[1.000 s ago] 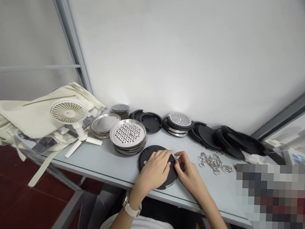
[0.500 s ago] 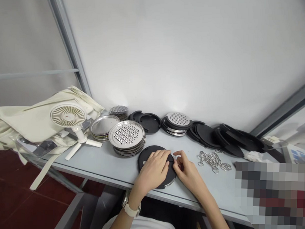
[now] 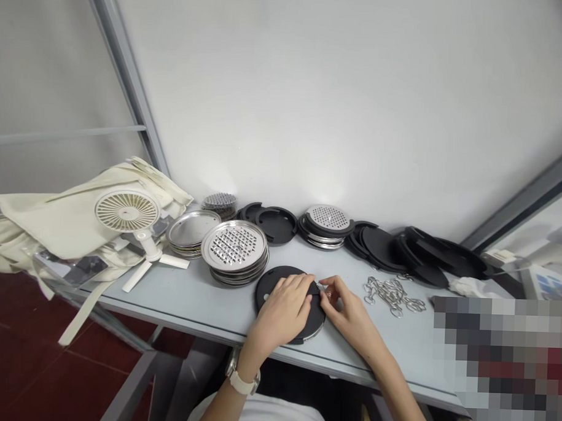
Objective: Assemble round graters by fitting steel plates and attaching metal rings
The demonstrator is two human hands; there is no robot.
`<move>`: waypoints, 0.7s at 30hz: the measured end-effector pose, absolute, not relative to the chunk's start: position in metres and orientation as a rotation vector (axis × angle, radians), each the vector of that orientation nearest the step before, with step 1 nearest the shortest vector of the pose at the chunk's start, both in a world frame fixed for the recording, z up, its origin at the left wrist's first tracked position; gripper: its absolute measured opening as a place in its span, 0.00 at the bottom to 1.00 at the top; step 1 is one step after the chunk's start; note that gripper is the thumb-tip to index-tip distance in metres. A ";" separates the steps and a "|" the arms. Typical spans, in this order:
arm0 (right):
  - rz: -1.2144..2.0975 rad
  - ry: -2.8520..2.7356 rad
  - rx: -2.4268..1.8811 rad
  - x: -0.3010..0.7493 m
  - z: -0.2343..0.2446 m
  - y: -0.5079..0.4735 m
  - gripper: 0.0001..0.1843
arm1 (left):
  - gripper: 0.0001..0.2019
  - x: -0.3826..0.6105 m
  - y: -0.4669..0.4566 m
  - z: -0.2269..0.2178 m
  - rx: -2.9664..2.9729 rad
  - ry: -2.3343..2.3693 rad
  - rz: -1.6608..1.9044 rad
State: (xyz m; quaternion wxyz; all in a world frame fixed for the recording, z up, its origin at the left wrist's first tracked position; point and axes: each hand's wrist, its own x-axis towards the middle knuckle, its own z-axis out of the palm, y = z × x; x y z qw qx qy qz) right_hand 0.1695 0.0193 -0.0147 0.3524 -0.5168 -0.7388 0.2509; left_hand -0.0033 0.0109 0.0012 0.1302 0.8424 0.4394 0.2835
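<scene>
A round black disc (image 3: 273, 284) lies flat near the front edge of the grey table (image 3: 190, 299). My left hand (image 3: 284, 312) rests flat on top of it, fingers stretched out and pressing it down. My right hand (image 3: 346, 311) is at the disc's right rim, its thumb and fingers pinched on a small metal clip (image 3: 325, 290) at the edge. A loose pile of the same metal clips (image 3: 393, 295) lies just to the right of that hand.
Stacks of perforated metal plates (image 3: 235, 249), plain metal plates (image 3: 192, 230) and black discs (image 3: 275, 224) line the back of the table. More black discs (image 3: 418, 255) lie at the right. A white hand fan (image 3: 128, 214) and cloth bag (image 3: 54, 227) sit at the left.
Both hands stay on the disc with only slight finger shifts at its right rim. The view has drifted a little.
</scene>
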 end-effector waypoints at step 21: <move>0.478 -1.960 -1.366 0.174 -0.019 0.022 0.09 | 0.18 -0.003 0.010 0.001 2.450 1.280 0.820</move>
